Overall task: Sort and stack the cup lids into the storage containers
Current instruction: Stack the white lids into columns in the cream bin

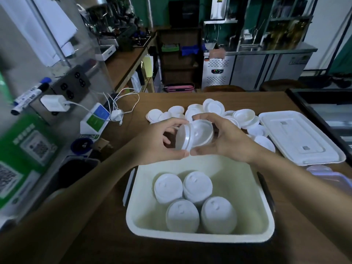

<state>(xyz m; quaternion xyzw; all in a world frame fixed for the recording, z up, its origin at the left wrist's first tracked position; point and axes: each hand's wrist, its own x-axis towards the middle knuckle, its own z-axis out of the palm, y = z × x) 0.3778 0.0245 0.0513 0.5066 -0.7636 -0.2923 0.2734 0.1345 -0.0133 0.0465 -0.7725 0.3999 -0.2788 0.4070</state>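
Item: lids (198,136), which we pinch on edge between left hand (158,141) and right hand (228,141), over bin (190,238) holding four stacks (182,216).

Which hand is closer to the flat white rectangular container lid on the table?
Right. The right hand is left of the flat white rectangular container lid; the left hand is farther left, beyond the held translucent plastic cup lids.

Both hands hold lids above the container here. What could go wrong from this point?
The held lids, tilted and pinched at their rims by left hand and right hand, could slip and scatter into the container. The four stacks inside stand crowded together; a careless placement might topple one.
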